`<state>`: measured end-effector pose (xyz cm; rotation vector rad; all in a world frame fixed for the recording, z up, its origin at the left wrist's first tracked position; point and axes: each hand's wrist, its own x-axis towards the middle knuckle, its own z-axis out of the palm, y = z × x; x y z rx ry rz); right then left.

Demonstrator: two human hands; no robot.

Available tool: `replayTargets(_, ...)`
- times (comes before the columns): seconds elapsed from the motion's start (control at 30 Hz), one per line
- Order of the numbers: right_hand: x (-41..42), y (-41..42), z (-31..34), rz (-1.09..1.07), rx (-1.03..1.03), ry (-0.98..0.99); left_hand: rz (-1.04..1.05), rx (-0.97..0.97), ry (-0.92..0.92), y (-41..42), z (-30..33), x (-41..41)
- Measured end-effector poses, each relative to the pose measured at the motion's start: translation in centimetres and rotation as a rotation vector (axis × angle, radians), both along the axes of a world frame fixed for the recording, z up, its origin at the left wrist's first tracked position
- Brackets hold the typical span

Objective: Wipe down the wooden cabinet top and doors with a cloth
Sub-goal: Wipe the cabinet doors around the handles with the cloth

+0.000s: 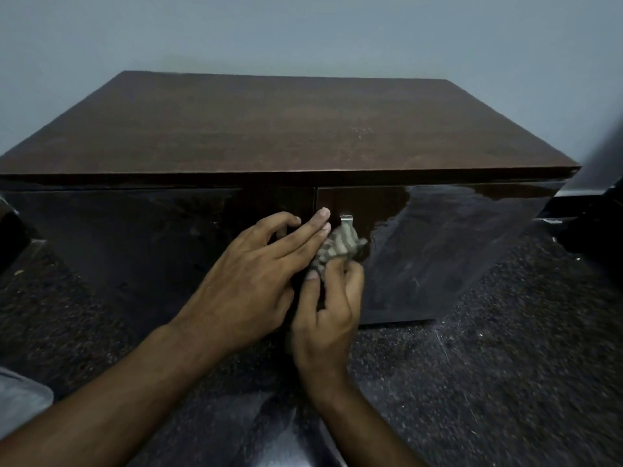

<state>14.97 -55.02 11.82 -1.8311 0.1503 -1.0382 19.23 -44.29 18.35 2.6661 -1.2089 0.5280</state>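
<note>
Metal handle (346,221) beside cloth (338,249); right hand (325,318) gripping.

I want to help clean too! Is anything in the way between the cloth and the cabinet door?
Nothing visible is. The right hand already holds the bunched cloth up against the right door, just below its metal handle. The left hand rests beside it, by the gap between the doors.

Matt wooden cabinet top (286,126), glossy doors (438,247) (streaky sheen), metal handle (346,220), nubby cloth (337,249).
</note>
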Motion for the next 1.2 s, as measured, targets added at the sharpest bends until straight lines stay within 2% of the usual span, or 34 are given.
replayTargets(0.1,0.8,-0.5,2.5,0.039,-0.051,-0.030,-0.009,-0.022,0.006,0.0,0.0,0.0)
replayTargets(0.3,1.9,-2.4,3.6,-0.216,-0.211,-0.059,-0.001,-0.005,0.019,-0.1,0.2,-0.2)
replayTargets(0.57,0.2,-2.5,-0.1,-0.229,-0.163,0.024,0.011,0.013,-0.008,-0.2,0.2,-0.5)
replayTargets(0.77,1.4,-3.4,2.1,-0.224,-0.241,-0.071,0.029,0.027,-0.020,-0.5,0.0,-0.5)
replayTargets(0.97,0.8,-3.0,0.1,-0.232,-0.171,-0.040,0.025,0.026,-0.030,-0.6,0.0,-0.7)
replayTargets(1.1,1.1,-2.9,-1.3,-0.214,-0.009,0.094,0.002,-0.067,-0.077,-0.9,0.3,-0.9)
replayTargets(1.2,1.3,-3.2,-1.2,-0.225,0.000,0.093,-0.055,-0.106,-0.067,-1.2,0.2,-1.0)
